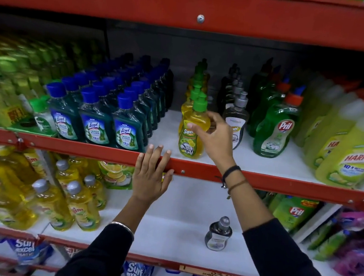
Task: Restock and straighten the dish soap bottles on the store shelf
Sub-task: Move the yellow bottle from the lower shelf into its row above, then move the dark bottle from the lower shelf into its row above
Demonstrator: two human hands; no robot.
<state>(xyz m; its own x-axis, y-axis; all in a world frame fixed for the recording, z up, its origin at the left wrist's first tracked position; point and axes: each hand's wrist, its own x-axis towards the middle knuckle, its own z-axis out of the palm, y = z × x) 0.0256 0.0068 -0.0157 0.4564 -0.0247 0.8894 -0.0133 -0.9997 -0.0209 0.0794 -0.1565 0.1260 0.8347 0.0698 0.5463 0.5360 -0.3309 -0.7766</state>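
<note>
Our right hand (215, 139) curls its fingers around the yellow dish soap bottle (192, 134), standing upright at the front of the red shelf edge (261, 179). Our left hand (151, 177) rests open, flat on that edge, left of the bottle.

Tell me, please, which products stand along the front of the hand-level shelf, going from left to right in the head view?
Blue-capped Lizol bottles → yellow Super dish soap bottle, with the right hand on it → grey-pump dark bottle → green Pril bottle → yellow Harpic bottles.
</note>
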